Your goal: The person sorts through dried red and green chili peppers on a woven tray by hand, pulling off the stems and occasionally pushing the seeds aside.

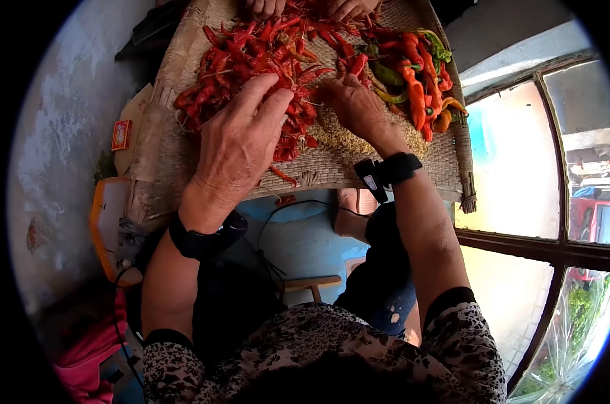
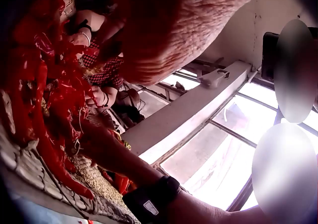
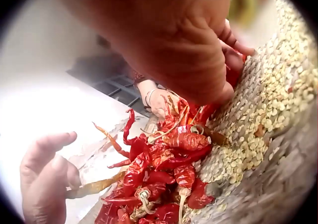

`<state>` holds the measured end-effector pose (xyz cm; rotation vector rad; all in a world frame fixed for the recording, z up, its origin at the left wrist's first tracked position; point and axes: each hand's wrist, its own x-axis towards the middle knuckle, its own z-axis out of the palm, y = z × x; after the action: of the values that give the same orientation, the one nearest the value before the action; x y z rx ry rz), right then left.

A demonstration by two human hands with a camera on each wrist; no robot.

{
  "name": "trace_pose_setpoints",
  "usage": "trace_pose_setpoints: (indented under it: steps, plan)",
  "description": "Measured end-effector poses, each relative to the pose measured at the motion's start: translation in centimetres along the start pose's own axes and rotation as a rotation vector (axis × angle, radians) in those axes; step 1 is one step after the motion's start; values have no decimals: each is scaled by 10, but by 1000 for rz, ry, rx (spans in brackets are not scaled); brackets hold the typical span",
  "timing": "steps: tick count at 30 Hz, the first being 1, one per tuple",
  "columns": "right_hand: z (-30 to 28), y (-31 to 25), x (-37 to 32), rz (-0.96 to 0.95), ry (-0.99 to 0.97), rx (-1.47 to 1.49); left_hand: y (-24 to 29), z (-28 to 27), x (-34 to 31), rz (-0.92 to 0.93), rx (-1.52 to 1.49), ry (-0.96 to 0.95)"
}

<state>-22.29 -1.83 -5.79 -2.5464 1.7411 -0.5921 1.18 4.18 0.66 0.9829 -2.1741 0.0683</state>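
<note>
My left hand [image 1: 241,131] hangs over a heap of dried red chilies [image 1: 227,64] on a woven tray [image 1: 160,128]. Its thumb and index finger stand apart in the head view. A yellowish dried chili [image 3: 97,185] overlaps that hand's fingers [image 3: 42,152] in the right wrist view. My right hand [image 1: 362,111] reaches down at the heap's right edge, its fingers curled around a red chili [image 3: 234,74], mostly hidden by the hand. Pale chili seeds [image 1: 345,140] lie spread under and beside it.
Fresh red and green chilies [image 1: 419,81] lie at the tray's right. Another person's hands [image 1: 352,8] work at the far side. A window frame [image 1: 554,135] stands right; a small red box [image 1: 121,135] lies left. A dark cable [image 1: 261,236] hangs below the tray.
</note>
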Motion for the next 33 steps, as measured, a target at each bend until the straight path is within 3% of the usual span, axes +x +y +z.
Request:
trace_pose_setpoints:
  steps: [2, 6, 8, 12, 14, 15, 16, 18, 20, 22, 24, 25, 27, 28, 30, 31, 33]
  plan:
    - [0, -3, 4, 72, -72, -45, 15, 6, -5, 216, 51, 31]
    - [-3, -1, 8, 23, -147, -84, 17, 26, -19, 163, 57, -225]
    - [-10, 6, 4, 8, 32, -153, 9, 29, -20, 168, 108, -330]
    - [-35, 35, 11, 66, 488, 19, 11, 24, -15, 215, 138, -245]
    - [-24, 55, 2, -98, 693, -655, 32, 17, -15, 255, 88, -202]
    - [-38, 46, -4, 78, 534, -114, 48, 17, -19, 303, -6, -244]
    - [-60, 22, -2, 378, 326, 30, 68, 20, -28, 347, -120, -308]
    - [-62, 22, -8, 219, 212, -44, 96, 35, -61, 457, -255, -578]
    - [-10, 42, 3, -445, 968, -386, 98, 64, -94, 450, -420, -738]
    - [-58, -12, -21, 63, -85, -16, 80, 102, -129, 393, -438, -910]
    - [-23, -13, -27, -146, 194, 146, 50, 141, -149, 265, -272, -1161]
    - [-18, -17, -29, -144, 154, 152, 37, 161, -153, 160, -154, -1304]
    - [-16, -22, -35, -154, 6, 155, 11, 189, -160, -71, -31, -1385]
    - [-20, -25, -39, -157, -54, 187, 6, 198, -167, -73, -38, -1390]
    - [-26, -28, -42, -149, -93, 127, -8, 217, -184, -389, -138, -1203]
    - [-29, -29, -44, -138, -124, 60, -18, 237, -197, -538, -171, -1418]
    - [-40, -30, -46, -140, -142, 43, -33, 269, -241, -473, -105, -1374]
